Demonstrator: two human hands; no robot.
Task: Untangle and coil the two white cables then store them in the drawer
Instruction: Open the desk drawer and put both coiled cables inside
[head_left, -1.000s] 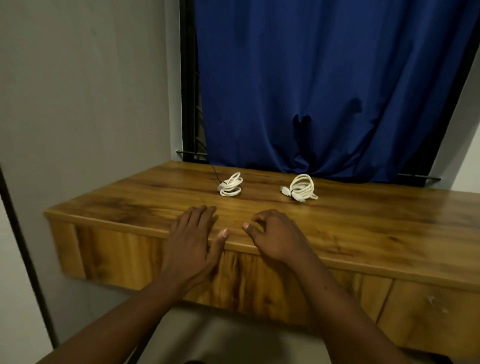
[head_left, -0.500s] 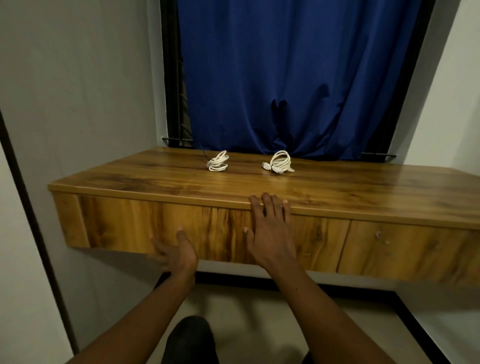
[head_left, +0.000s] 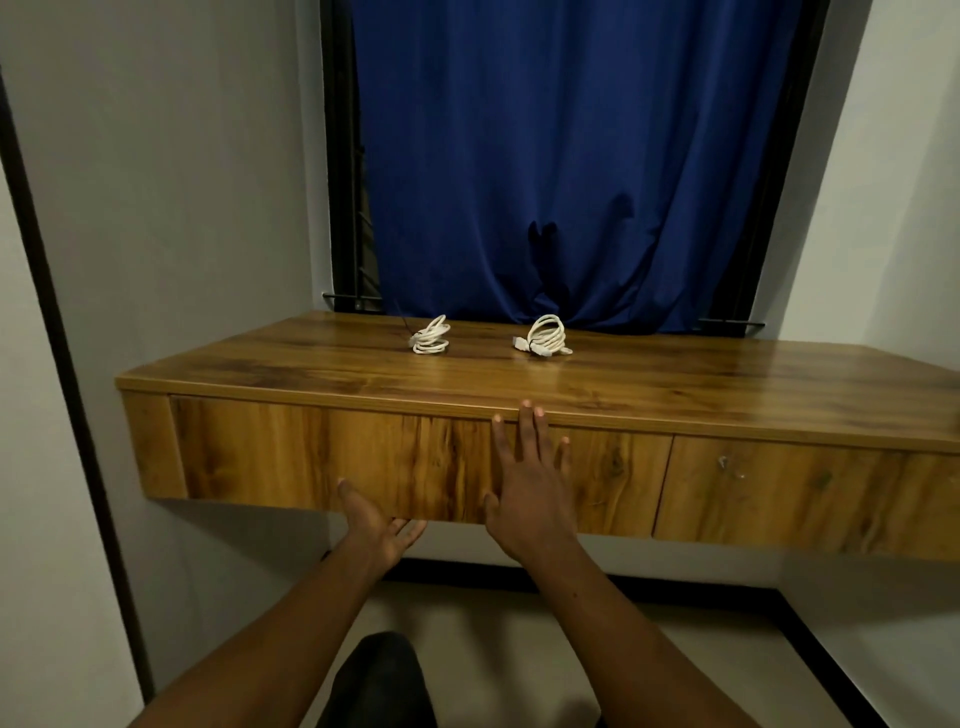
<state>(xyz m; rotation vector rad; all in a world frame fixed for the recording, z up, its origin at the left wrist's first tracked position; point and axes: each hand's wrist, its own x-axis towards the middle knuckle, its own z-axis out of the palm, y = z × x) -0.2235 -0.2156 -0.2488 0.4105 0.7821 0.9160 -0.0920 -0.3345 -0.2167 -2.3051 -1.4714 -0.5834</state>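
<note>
Two white cables, each wound into a loose bundle, lie on the tabletop (head_left: 675, 384) near its back edge, just in front of the blue curtain (head_left: 571, 156). Positions: the left cable (head_left: 431, 343) and the right cable (head_left: 545, 338) sit apart, not touching. Neither is in a drawer.

Both drawer fronts sit flush and closed. The right hand (head_left: 524, 483) lies flat against the left drawer (head_left: 291, 457), fingers straight and slightly spread, fingertips reaching the tabletop's front edge. The left hand (head_left: 376, 525) is at that panel's lower edge, palm up, thumb against the front face, fingers extended beneath the underside and partly hidden. Neither hand holds anything. No hand touches the right drawer (head_left: 805, 488).
</note>
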